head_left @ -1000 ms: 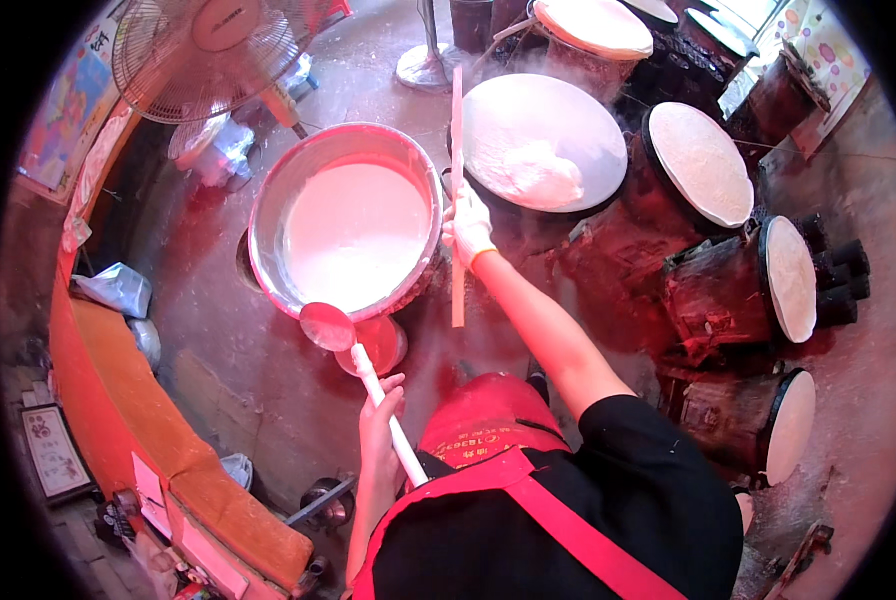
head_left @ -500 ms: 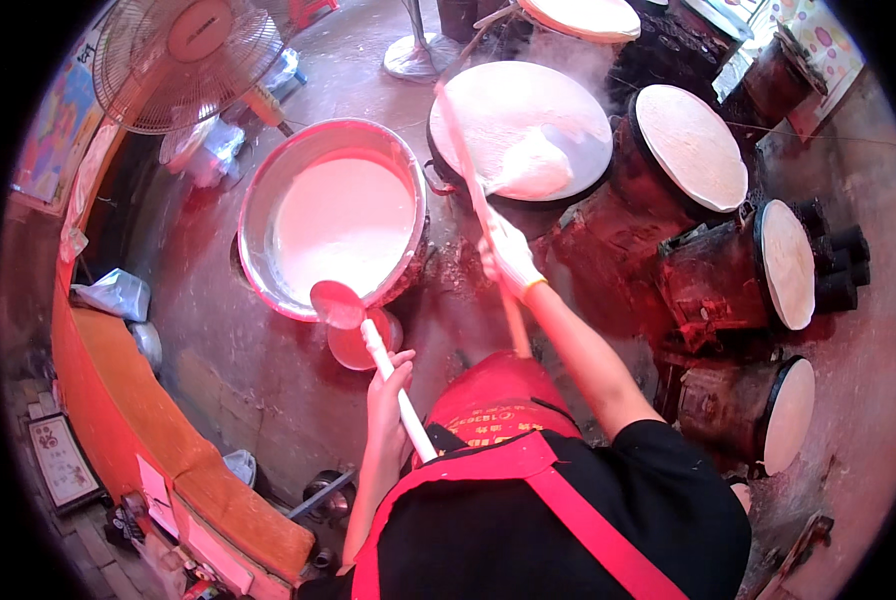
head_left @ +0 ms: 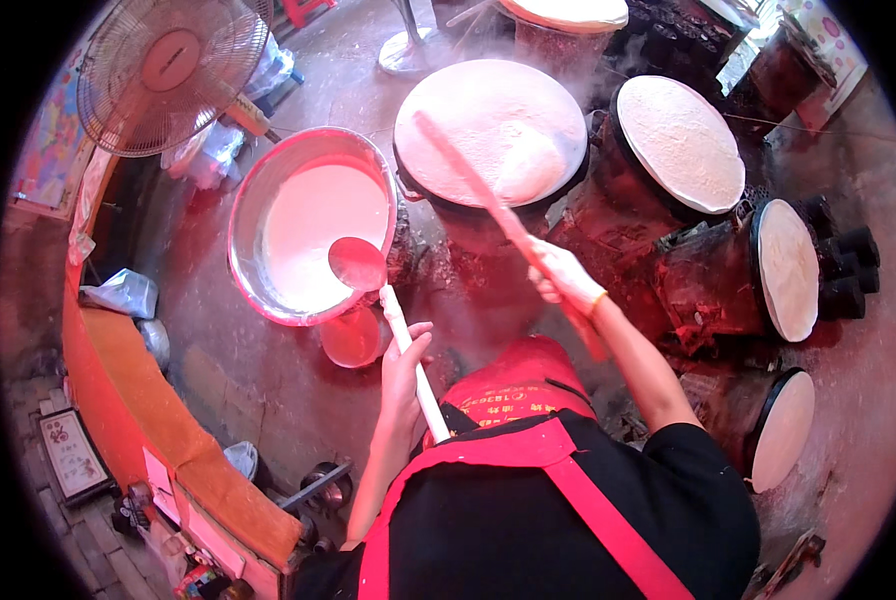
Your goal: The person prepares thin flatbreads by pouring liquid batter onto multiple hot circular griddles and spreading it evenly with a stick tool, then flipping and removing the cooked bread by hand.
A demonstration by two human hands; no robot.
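Note:
My left hand is closed around the pale handle of a ladle. The ladle's round bowl hangs over the near right rim of a large metal tub of white batter. My right hand, in a whitish glove, grips a long flat wooden stick slanting up to the left. Its far end reaches over a round griddle on a drum stove, covered with batter. A thicker pale patch of batter lies right of the stick; whether the stick touches the batter I cannot tell.
More drum stoves with round pale sheets curve along the right. A red bucket stands by the tub. At the upper left is a large fan; an orange-brown counter curves along the left.
My right hand has moved right and slightly down with the stick, which leans further left. The ladle bowl has moved further over the tub. The view has shifted slightly.

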